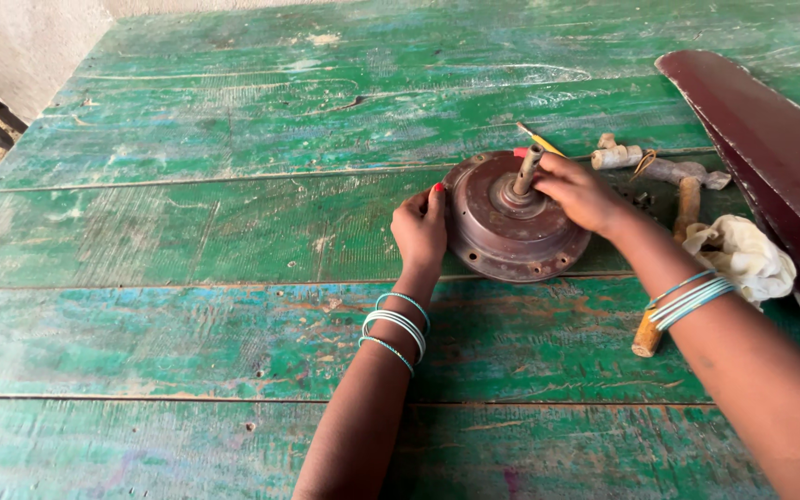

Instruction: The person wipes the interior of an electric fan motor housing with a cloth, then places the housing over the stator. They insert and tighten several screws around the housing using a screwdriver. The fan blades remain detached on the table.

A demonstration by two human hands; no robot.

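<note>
both forearms reach far over the green worktop (187, 352); left hand (420, 231) clasps the motor housing (506, 231) rim, right hand (581, 193) fingers clasp its shaft (528, 169); hammer (682, 218) right.

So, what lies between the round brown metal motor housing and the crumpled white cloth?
In the head view, a hammer with a wooden handle lies between the housing and the cloth.

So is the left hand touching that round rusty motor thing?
Touching. The head view shows the left hand with its fingers pressed against the left rim of the round motor housing, no gap between them.
</note>
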